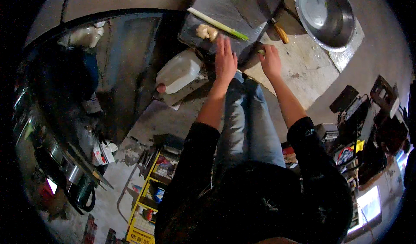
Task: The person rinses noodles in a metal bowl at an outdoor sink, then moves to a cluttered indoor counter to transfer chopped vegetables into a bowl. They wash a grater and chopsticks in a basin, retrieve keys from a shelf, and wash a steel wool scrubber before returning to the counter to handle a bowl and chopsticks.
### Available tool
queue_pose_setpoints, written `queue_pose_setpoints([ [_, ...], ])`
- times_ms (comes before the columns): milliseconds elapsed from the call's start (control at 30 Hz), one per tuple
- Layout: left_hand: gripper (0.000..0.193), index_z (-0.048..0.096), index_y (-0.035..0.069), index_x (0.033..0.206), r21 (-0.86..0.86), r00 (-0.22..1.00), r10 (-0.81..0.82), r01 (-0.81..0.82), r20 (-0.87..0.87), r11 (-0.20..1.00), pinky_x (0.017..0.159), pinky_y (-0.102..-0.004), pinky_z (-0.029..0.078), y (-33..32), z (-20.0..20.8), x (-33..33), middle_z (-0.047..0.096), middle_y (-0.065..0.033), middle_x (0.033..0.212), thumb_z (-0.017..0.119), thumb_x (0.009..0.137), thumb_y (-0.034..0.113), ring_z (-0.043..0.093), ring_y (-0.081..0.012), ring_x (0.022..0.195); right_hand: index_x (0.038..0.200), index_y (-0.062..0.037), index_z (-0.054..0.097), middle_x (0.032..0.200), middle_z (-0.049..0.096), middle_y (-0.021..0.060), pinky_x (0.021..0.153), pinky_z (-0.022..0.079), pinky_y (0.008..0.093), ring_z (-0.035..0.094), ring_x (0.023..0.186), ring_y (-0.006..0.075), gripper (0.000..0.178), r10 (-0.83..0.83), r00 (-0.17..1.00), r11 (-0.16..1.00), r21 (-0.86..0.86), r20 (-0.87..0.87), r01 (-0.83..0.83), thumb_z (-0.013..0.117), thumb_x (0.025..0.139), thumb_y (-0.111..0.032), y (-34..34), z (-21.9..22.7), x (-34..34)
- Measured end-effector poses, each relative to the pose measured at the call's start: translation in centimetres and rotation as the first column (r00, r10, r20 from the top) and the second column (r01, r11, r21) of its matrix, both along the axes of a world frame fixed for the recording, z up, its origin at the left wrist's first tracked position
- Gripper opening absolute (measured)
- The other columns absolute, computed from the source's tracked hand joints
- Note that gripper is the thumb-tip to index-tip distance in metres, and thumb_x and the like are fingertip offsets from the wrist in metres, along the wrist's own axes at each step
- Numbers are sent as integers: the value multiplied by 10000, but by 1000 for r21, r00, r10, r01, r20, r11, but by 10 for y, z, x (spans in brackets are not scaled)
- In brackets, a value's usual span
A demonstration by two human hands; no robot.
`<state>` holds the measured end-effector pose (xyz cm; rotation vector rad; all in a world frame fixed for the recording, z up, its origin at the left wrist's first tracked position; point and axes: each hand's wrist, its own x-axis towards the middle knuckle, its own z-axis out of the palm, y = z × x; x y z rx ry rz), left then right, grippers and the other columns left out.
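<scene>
So the dark cutting board (242, 10) sits at the top of the view, on the floor in front of the person's knees, and prep looks barely started. A lump of ginger (206, 32) lies whole near its left edge, and 1 long green onion stalk (219, 25) runs across it uncut. I'd say the chopping is all yet to do.

The left hand (225, 60) rests flat on the board's near edge, fingers spread, holding nothing. The right hand (271, 61) seems to be pinching a small pale-green bit (261, 51) at the board's corner, too small to tell what it is.

A knife with a wooden handle (281, 32) lies just right of the board, and a big steel bowl (325, 12) sits beyond that. A white plastic jug (178, 71) lies to the left. Floor is rough stained concrete (307, 66), dim room, with a cluttered yellow rack (149, 192) behind.
</scene>
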<state>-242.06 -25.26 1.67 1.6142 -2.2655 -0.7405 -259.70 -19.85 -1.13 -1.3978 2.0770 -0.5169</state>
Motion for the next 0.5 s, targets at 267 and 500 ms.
queue_pose_setpoints([
  [267, 639, 268, -98, 1322, 12, 994, -110, 110, 23, 994, 1081, -450, 193, 33, -31, -43, 211, -248, 1418, 564, 830, 183, 209, -393, 1315, 1014, -38, 527, 899, 537, 141, 726, 453, 381, 558, 826, 301, 304, -177, 959, 979, -65, 221, 196, 640, 736, -83, 37, -20, -24],
  [500, 401, 456, 7, 1233, 223, 855, -166, 308, -492, 925, 978, -391, 367, 120, -41, -71, 467, -183, 1273, 521, 848, 102, 451, -327, 1177, 1027, -27, 541, 946, 561, 151, 713, 465, 363, 579, 820, 282, 313, -336, 925, 929, -98, 177, 356, 655, 741, -84, 69, -23, -64],
])
